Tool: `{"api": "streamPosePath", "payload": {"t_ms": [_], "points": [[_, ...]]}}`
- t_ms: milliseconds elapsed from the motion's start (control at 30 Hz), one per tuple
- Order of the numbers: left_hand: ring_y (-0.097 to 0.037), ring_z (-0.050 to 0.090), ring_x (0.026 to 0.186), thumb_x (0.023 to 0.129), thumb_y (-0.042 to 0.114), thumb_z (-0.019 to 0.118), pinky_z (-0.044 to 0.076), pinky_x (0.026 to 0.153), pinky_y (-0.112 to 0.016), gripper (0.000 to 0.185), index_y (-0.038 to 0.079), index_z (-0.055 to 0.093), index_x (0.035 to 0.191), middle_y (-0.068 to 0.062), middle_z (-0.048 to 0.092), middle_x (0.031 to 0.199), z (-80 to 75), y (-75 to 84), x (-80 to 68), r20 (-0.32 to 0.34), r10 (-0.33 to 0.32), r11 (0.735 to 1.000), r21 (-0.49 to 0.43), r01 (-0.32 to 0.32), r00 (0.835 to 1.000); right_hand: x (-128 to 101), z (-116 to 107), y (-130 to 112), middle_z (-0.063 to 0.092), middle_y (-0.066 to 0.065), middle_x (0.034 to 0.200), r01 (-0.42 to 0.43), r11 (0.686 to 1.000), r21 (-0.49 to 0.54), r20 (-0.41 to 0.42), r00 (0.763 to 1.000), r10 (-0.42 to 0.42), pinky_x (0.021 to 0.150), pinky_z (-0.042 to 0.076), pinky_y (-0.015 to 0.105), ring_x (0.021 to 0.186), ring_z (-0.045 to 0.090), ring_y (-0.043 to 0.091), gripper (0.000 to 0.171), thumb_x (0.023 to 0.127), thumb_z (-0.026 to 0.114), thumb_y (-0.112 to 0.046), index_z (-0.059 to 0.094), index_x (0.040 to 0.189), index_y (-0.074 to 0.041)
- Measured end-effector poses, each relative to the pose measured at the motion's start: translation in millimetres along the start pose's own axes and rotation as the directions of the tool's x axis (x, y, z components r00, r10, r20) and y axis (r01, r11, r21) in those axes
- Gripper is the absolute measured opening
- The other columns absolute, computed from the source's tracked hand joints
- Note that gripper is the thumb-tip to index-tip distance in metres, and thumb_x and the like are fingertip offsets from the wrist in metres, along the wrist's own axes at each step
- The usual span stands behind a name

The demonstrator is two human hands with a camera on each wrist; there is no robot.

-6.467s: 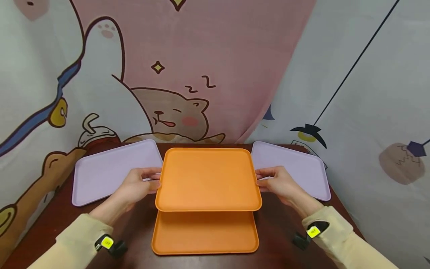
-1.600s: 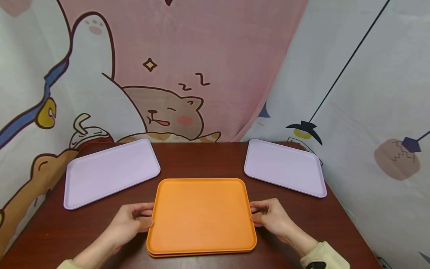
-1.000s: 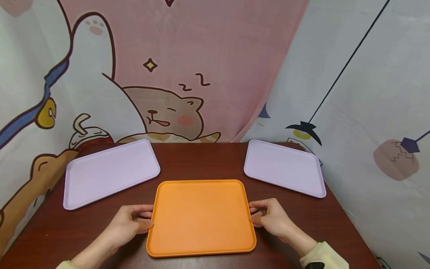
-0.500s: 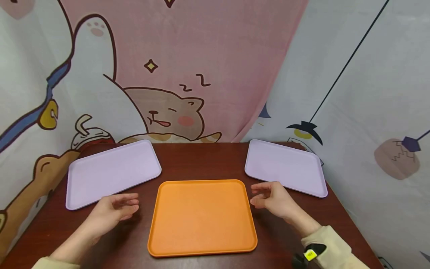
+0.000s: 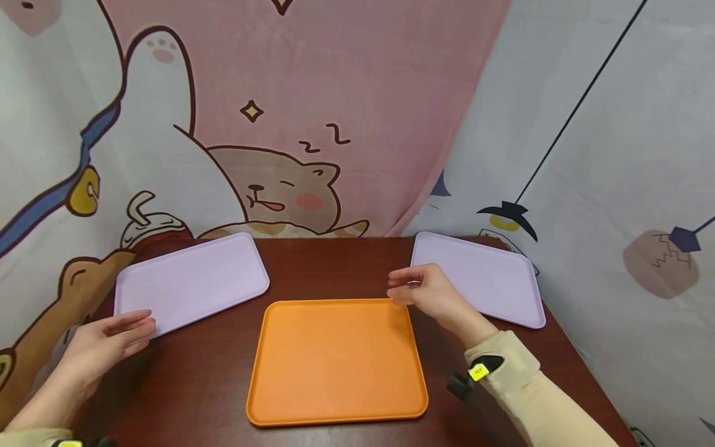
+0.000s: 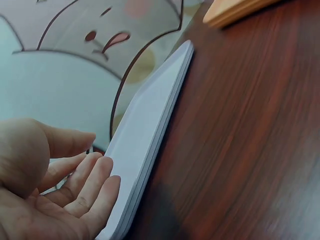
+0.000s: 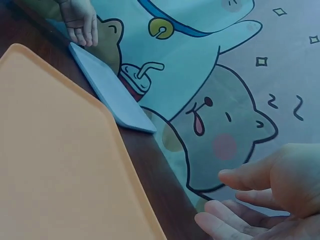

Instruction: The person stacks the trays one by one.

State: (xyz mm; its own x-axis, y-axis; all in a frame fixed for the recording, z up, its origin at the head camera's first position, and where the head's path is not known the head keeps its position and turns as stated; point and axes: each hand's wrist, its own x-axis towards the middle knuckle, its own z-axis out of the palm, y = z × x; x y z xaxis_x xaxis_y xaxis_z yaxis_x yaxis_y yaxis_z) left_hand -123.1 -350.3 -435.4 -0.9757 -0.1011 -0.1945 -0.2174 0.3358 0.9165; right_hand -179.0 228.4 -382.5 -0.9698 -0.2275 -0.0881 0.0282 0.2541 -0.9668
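An orange rectangular tray (image 5: 337,360) lies flat at the middle front of the table, squared over another orange tray that it hides in the head view. My left hand (image 5: 100,344) hovers by the near left corner of the left lavender tray (image 5: 192,279), fingers loosely extended and holding nothing. In the left wrist view that tray's side (image 6: 150,160) shows a layered edge, as of stacked trays. Above the orange tray's far right corner is my right hand (image 5: 427,295), also with nothing in it. Beyond that hand, the right lavender tray (image 5: 488,279) sits angled and partly covered.
The dark reddish-brown wooden table (image 5: 335,267) shows between the trays. A printed cloth (image 5: 357,124) with cartoon animals hangs behind and along both sides. Small devices (image 5: 472,375) are strapped at the wrists.
The raised orange tray has come down onto the lower one and both hands have let go. My left hand has moved left to the lavender tray; my right has moved forward and left.
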Motion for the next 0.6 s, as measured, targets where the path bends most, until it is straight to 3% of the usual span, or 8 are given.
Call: {"api": "streamPosePath", "payload": {"t_ms": [100,200,267,367,433,600], "points": [[0.0,0.071,0.088,0.103,0.019,0.073,0.063,0.077,-0.028,0.068,-0.024,0.042,0.146,0.009,0.072,0.104,-14.2,-5.9,-0.9,-0.066,-0.027,0.999,0.016,0.029,0.997,14,14,-4,0.072,0.024,0.116,-0.002,1.0,0.026,0.012,1.0,0.002,0.087,0.062,0.044,0.107,0.072,0.042,0.038,0.091,0.077,0.004,0.068,0.127,0.013],[0.004,0.068,0.081,0.104,0.021,0.071,0.063,0.072,-0.027,0.068,-0.023,0.042,0.146,-0.002,0.074,0.104,-25.7,-14.5,0.0,-0.154,-0.057,0.994,0.081,0.071,0.986,29,29,-6,0.072,0.023,0.115,0.013,1.0,0.028,0.029,0.999,-0.013,0.088,0.062,0.047,0.106,0.073,0.041,0.038,0.091,0.078,0.003,0.069,0.127,0.011],[0.007,0.064,0.077,0.104,0.023,0.07,0.063,0.069,-0.026,0.068,-0.023,0.043,0.146,-0.019,0.072,0.112,-32.6,-21.5,1.6,-0.216,-0.082,0.986,0.122,0.111,0.973,39,40,-7,0.072,0.022,0.115,0.036,0.999,0.021,0.042,0.998,-0.037,0.089,0.061,0.049,0.104,0.074,0.04,0.038,0.091,0.079,0.002,0.069,0.127,0.01],[0.01,0.059,0.074,0.105,0.027,0.069,0.062,0.066,-0.025,0.07,-0.022,0.042,0.147,-0.041,0.054,0.137,-41.1,-29.4,4.0,-0.263,-0.115,0.977,0.143,0.156,0.958,52,54,-9,0.072,0.022,0.115,0.061,0.998,0.014,0.055,0.997,-0.062,0.09,0.06,0.049,0.102,0.075,0.037,0.038,0.091,0.079,0.001,0.07,0.128,0.009],[0.011,0.058,0.073,0.105,0.027,0.068,0.062,0.066,-0.024,0.071,-0.022,0.041,0.148,-0.046,0.04,0.148,-43.1,-32.6,4.3,-0.278,-0.134,0.975,0.137,0.177,0.951,61,63,-9,0.072,0.021,0.117,0.06,0.998,0.014,0.061,0.996,-0.061,0.09,0.061,0.047,0.102,0.075,0.035,0.038,0.092,0.079,0.001,0.071,0.128,0.008],[0.012,0.056,0.07,0.105,0.024,0.067,0.061,0.064,-0.024,0.071,-0.023,0.037,0.149,-0.045,0.036,0.153,-44.4,-32.1,4.0,-0.312,-0.169,0.969,0.118,0.215,0.935,81,82,-11,0.07,0.025,0.123,0.021,0.999,0.028,0.066,0.998,-0.023,0.088,0.062,0.042,0.104,0.075,0.034,0.038,0.092,0.08,0.0,0.071,0.129,0.007]]}}
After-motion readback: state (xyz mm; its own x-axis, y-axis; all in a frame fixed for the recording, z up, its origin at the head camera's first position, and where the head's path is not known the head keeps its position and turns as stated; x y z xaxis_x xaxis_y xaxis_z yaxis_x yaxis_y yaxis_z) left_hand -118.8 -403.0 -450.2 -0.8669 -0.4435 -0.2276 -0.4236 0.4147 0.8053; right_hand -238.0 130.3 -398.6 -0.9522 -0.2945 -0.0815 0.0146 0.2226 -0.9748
